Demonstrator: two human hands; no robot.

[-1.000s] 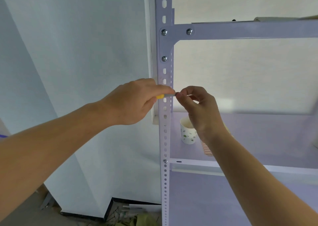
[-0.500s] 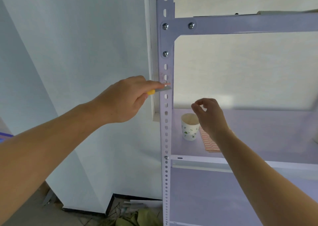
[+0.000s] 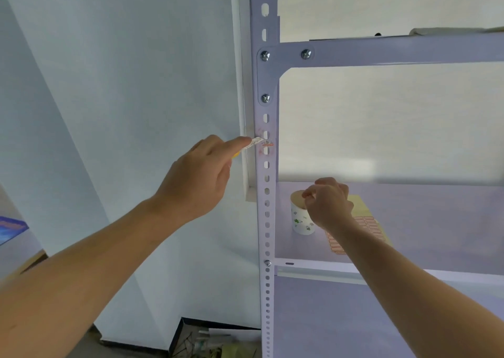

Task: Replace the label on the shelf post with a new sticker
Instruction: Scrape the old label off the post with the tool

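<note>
gripped scraper (image 3: 252, 143) in left hand (image 3: 199, 177), mid-frame, at label remnant (image 3: 267, 145) on shelf post (image 3: 266, 207); best kept shallow, slow. pinched right hand (image 3: 330, 203) over cup (image 3: 300, 221), on what unclear.

- A white paper cup (image 3: 301, 222) with small green prints stands on the shelf board (image 3: 436, 221), right of centre.
- A blue-edged object (image 3: 11, 228) shows at the left edge.
- Clutter (image 3: 218, 344) lies on the floor at bottom centre.

Matt painted metal shelf post (image 3: 266, 194), shiny steel bolts (image 3: 264, 56), printed paper cup (image 3: 300, 217), metal blade (image 3: 255, 141)
</note>
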